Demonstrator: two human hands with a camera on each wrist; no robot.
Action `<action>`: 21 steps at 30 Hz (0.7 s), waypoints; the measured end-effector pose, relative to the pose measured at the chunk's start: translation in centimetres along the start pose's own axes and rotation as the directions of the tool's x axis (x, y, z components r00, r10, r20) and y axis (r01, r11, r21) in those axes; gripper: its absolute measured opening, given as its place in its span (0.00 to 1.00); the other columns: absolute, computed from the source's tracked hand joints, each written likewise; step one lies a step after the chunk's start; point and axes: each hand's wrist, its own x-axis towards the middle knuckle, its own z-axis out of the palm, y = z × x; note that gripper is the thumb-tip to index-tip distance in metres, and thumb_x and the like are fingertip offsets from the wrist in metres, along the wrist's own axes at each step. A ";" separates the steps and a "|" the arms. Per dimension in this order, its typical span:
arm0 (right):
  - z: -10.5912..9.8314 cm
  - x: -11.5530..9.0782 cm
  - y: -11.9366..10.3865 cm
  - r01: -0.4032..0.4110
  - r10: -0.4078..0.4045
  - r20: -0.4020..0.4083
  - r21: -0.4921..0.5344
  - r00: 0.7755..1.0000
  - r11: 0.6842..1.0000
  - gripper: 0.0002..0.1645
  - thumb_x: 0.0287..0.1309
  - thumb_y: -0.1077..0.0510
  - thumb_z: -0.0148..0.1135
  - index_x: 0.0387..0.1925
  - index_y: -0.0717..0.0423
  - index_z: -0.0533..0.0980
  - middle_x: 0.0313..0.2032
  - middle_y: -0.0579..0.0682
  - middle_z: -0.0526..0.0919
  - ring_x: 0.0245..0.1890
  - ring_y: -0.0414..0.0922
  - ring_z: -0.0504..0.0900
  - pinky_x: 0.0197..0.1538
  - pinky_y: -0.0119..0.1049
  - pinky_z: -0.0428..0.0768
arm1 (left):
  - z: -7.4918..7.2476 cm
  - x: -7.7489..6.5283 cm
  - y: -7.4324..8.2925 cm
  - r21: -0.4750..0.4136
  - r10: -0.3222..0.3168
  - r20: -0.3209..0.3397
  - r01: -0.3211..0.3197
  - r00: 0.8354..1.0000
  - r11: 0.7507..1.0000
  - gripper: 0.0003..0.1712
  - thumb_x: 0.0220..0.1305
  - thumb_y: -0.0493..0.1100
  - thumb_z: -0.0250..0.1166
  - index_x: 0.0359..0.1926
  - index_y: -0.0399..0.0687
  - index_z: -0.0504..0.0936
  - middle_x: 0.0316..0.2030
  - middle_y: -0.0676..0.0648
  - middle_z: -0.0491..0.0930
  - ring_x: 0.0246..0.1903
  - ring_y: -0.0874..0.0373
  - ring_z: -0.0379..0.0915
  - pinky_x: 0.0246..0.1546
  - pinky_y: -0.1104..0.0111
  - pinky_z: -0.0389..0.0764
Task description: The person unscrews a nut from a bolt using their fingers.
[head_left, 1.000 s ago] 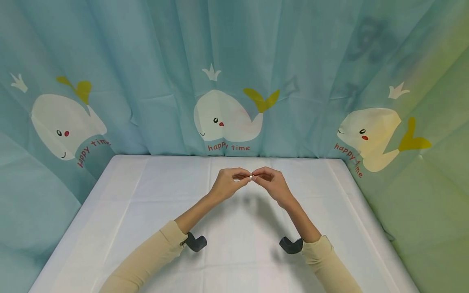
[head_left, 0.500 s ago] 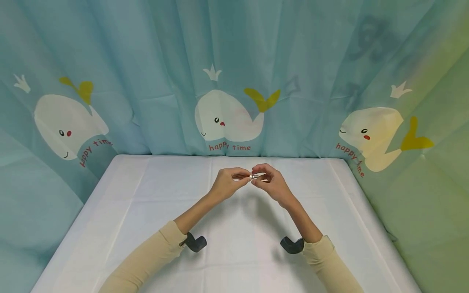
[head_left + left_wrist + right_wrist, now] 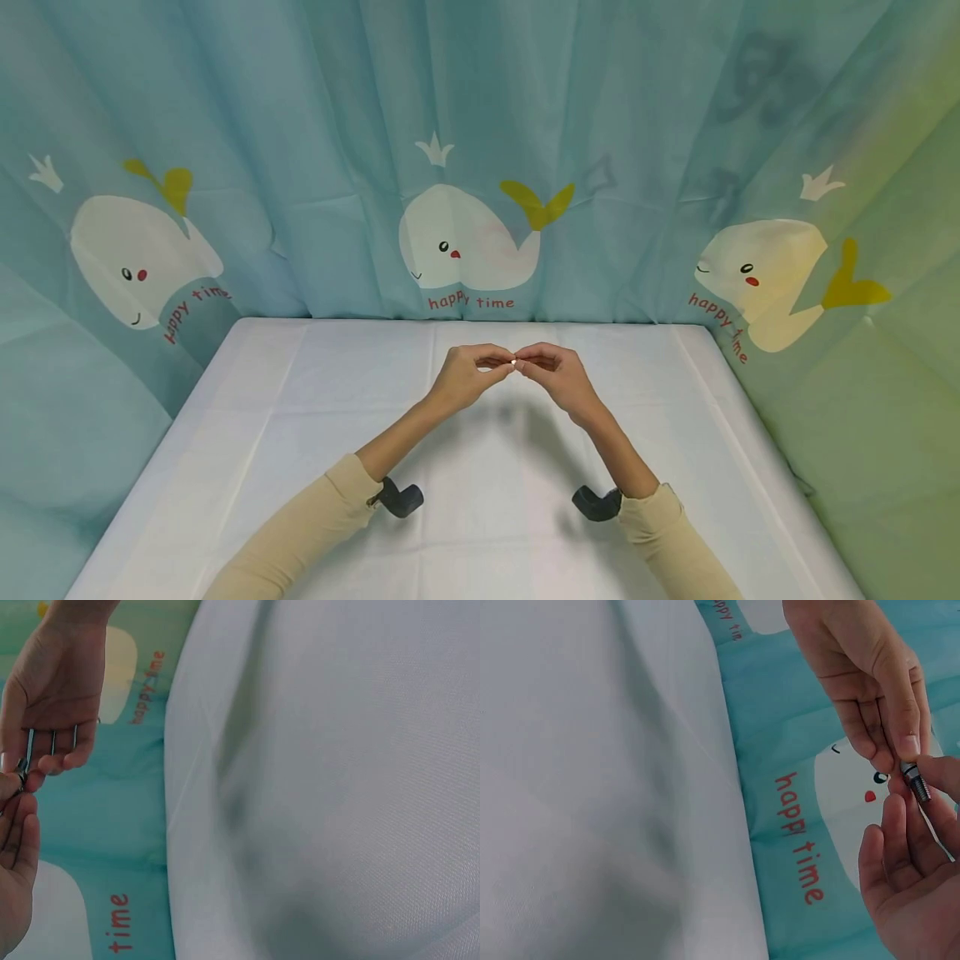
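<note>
In the head view my left hand point(image 3: 463, 379) and right hand point(image 3: 561, 377) meet fingertip to fingertip above the far middle of the table. Between them only a bright speck of a small metal bolt point(image 3: 513, 362) shows. The right wrist view gives more: the bolt's threaded shank point(image 3: 919, 786) points toward the right palm, while its other end lies between the thumb and fingers of the left hand point(image 3: 870, 682). Thumb and fingertips of the right hand point(image 3: 919, 889) pinch it too. Fingers cover much of the metal in the left wrist view.
A white-covered table point(image 3: 465, 517) lies beneath both hands. Blue-green curtains point(image 3: 330, 150) with printed whales hang behind and at the sides. A dark curved mount point(image 3: 401, 498) sticks out at the left wrist, another mount point(image 3: 597, 503) at the right.
Half a second ago the right fingers were spread apart, baring the bolt's shank; now they close round it again, as one second ago. The left hand has stayed put.
</note>
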 end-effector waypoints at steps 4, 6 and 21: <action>-0.1 -0.1 -0.2 -0.018 0.018 -0.007 0.025 1.000 1.000 0.14 0.65 0.65 0.65 0.50 0.69 0.81 0.48 0.59 0.84 0.46 0.44 0.84 0.52 0.38 0.81 | 0.0 0.0 -0.1 0.017 0.016 -0.003 -0.016 1.000 1.000 0.06 0.64 0.36 0.70 0.41 0.41 0.89 0.37 0.48 0.87 0.37 0.59 0.85 0.37 0.67 0.85; 0.0 -0.1 -0.2 -0.023 0.023 -0.014 0.045 1.000 0.999 0.14 0.64 0.66 0.65 0.50 0.69 0.81 0.48 0.59 0.83 0.46 0.44 0.84 0.52 0.38 0.81 | -0.1 0.0 -0.1 0.024 0.017 -0.006 -0.017 1.000 1.000 0.06 0.64 0.36 0.70 0.41 0.42 0.89 0.37 0.49 0.87 0.37 0.59 0.85 0.36 0.69 0.84; 0.3 0.0 0.0 0.007 -0.006 -0.013 0.066 1.000 0.998 0.20 0.64 0.61 0.67 0.55 0.64 0.76 0.51 0.57 0.80 0.40 0.48 0.82 0.45 0.37 0.81 | -0.1 0.0 -0.1 0.023 0.021 -0.014 -0.021 1.000 1.000 0.06 0.63 0.36 0.71 0.41 0.40 0.89 0.36 0.48 0.88 0.37 0.57 0.85 0.38 0.64 0.85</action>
